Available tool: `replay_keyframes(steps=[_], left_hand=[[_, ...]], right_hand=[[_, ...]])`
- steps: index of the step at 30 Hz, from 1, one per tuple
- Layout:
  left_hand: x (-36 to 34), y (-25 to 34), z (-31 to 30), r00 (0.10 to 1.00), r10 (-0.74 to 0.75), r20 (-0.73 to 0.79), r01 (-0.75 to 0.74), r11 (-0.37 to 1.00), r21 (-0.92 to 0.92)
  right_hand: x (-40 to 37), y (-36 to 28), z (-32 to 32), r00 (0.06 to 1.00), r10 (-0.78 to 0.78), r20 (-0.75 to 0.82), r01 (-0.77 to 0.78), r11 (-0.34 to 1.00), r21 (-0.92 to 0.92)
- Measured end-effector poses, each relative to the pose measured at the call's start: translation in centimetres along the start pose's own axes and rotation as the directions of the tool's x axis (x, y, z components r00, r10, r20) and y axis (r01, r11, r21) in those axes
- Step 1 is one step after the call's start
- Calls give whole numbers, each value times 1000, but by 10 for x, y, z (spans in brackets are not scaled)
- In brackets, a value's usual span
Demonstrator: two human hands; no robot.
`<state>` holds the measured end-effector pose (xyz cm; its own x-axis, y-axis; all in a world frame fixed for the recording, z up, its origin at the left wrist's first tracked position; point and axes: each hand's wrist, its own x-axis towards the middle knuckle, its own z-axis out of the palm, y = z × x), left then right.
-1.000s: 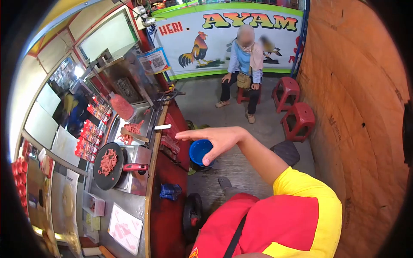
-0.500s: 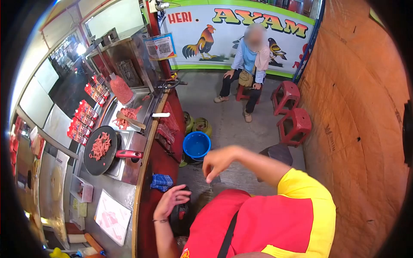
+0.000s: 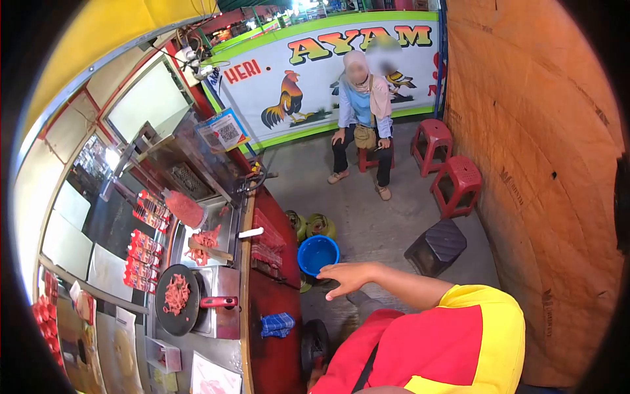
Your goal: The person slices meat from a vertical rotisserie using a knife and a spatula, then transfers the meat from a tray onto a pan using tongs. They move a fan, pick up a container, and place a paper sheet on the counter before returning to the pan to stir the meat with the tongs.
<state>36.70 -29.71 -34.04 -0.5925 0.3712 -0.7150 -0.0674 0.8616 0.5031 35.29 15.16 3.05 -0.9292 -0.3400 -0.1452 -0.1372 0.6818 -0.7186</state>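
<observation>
Stall tabletop (image 3: pixel 270 299) at left carried a filled pan (image 3: pixel 186 322). Right hand (image 3: pixel 351 276), grip released and empty, hovered near the blue bucket (image 3: pixel 318 255).

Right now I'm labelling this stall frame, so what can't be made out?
Head view:
- Left hand: out of frame.
- Right hand: palm faces down, so its underside is hidden.
- QR poster: code too small to read.
- Seated person: face blurred.
- White board: cut off by the bottom edge.
</observation>
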Motion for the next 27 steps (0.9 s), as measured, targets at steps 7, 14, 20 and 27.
replay_keyframes(steps=[7, 14, 20, 27], left_hand=[[-15, 14, 1, 989, -146, 23, 147, 958, -246], [-5, 55, -7, 992, -129, -4, 119, 927, -357], [9, 216, -101, 989, 49, -142, -136, 695, -706], [-56, 422, -255, 682, 467, -562, -704, 626, -335]], right_hand=[[4, 9, -69, 839, -55, -541, -40, 986, -163], [61, 21, -104, 980, -114, -160, 86, 981, -171], [102, 40, -108, 972, -232, 27, 234, 968, -93], [181, 17, -143, 858, -497, 129, 505, 863, -35]])
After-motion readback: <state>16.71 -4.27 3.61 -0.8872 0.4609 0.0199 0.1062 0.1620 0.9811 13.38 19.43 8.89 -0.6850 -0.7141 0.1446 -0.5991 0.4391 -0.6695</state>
